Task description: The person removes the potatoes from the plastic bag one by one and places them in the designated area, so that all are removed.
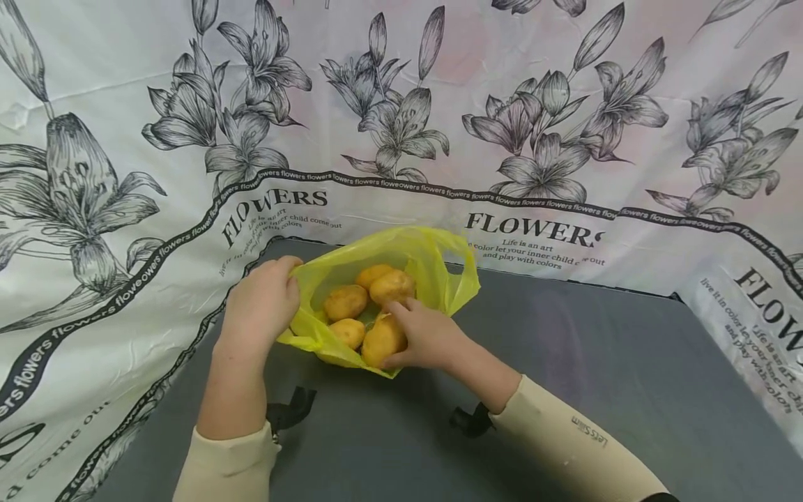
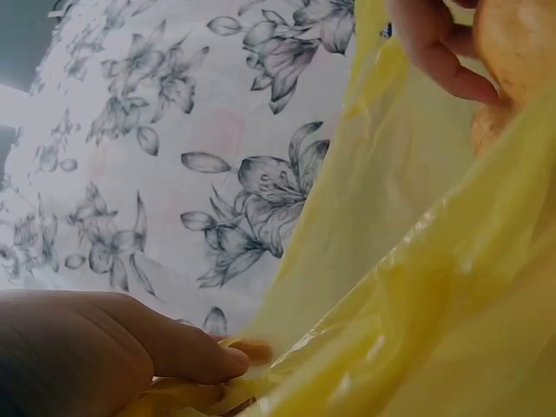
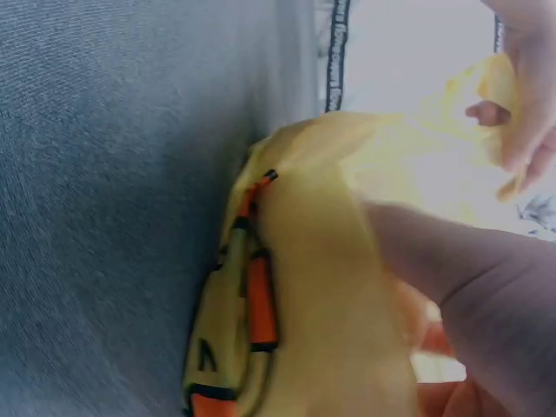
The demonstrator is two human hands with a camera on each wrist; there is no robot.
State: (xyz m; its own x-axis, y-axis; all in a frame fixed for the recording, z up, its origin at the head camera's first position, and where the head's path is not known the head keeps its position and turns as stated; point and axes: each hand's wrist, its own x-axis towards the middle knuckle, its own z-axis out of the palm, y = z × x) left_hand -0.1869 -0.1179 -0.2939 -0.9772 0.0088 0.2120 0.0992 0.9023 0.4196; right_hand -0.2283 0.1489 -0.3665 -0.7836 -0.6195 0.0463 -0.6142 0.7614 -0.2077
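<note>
A yellow plastic bag [image 1: 439, 268] lies with its mouth spread wide, and several potatoes [image 1: 346, 302] show inside it. On its left side, my left hand [image 1: 260, 300] pinches the rim; the left wrist view has the thumb [image 2: 195, 347] pressed on the bunched plastic. My right hand [image 1: 433, 335] reaches into the mouth from the right and grips the nearest potato [image 1: 383, 341], thumb at its lower side and fingers over its top. In the right wrist view the bag wall [image 3: 321, 261], with orange and black print, hides most of that grip.
Under the bag is a dark grey tabletop [image 1: 596, 362]. A white cloth [image 1: 401, 90] with printed lilies and lettering rises behind and along both sides. Black straps [image 1: 291, 408] hang near both wrists.
</note>
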